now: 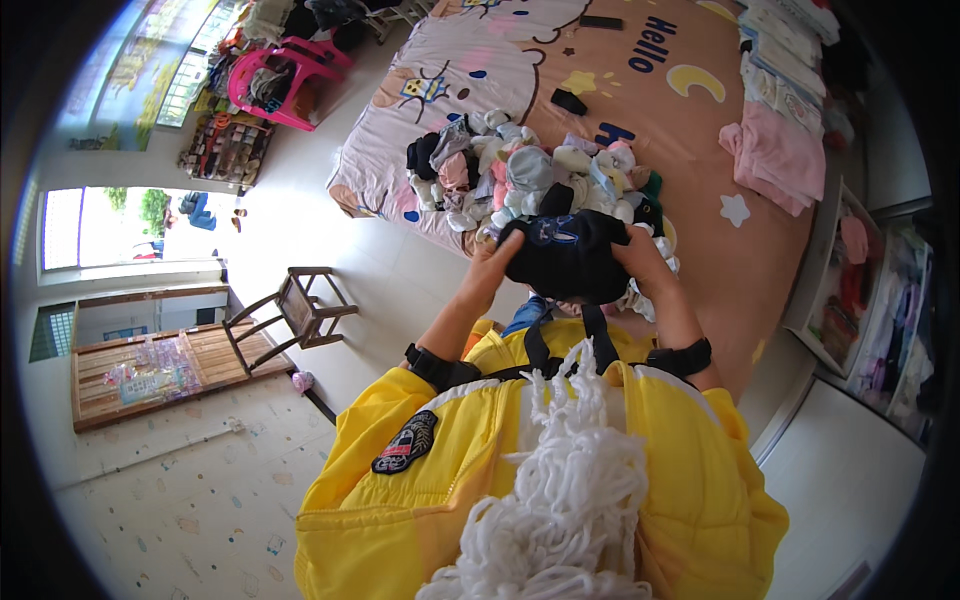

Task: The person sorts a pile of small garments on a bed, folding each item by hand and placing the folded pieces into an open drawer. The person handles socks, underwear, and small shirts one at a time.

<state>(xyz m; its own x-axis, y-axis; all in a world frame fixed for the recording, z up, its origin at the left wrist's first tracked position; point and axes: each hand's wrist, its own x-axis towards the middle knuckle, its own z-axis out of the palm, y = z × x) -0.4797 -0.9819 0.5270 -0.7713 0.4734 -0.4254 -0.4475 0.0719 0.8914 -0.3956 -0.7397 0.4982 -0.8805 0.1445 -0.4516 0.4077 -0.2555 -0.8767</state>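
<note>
A black knit cloth item (570, 255) with a small blue and white motif is stretched between my hands, above the bed's near edge. My left hand (645, 259) grips its right side and my right hand (499, 259) grips its left side. Just beyond it lies a heap of rolled socks and small garments (529, 169), in white, grey, pink, black and green. A separate black folded piece (568, 102) rests on the patterned bedsheet (705, 187) past the heap. Whether the held item is a cap or other clothing I cannot tell.
Folded clothes with a pink towel-like piece (780, 161) lie along the bed's right side, near open drawers (840, 285) of clothing. A dark phone-like object (601, 22) is at the far side. Left stand a wooden stool (300, 307) and a pink plastic chair (259, 75); a person (199, 211) is outside the doorway.
</note>
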